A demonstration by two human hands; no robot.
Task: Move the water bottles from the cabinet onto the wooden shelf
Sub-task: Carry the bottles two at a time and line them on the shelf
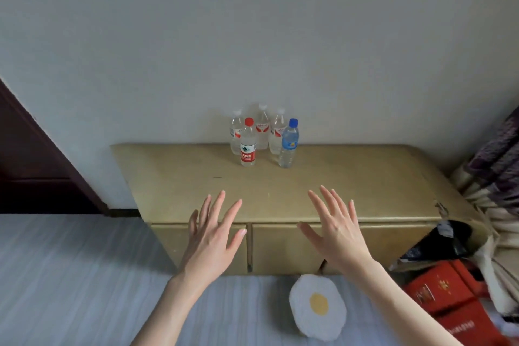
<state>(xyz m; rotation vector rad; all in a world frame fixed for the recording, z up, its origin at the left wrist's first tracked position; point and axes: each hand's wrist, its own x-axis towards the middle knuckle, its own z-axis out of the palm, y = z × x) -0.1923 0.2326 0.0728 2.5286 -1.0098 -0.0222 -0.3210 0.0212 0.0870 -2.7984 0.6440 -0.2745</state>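
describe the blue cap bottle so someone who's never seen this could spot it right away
Look at the tan padded cabinet against the pale wall, where five clear plastic water bottles cluster at the back edge. The blue-capped clear water bottle stands front right of that cluster. It alone has a blue cap; the others are capped red or white.

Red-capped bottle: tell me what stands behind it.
Behind the red-capped bottle stand three white-capped bottles in a row against the wall. It covers part of the left one's body.
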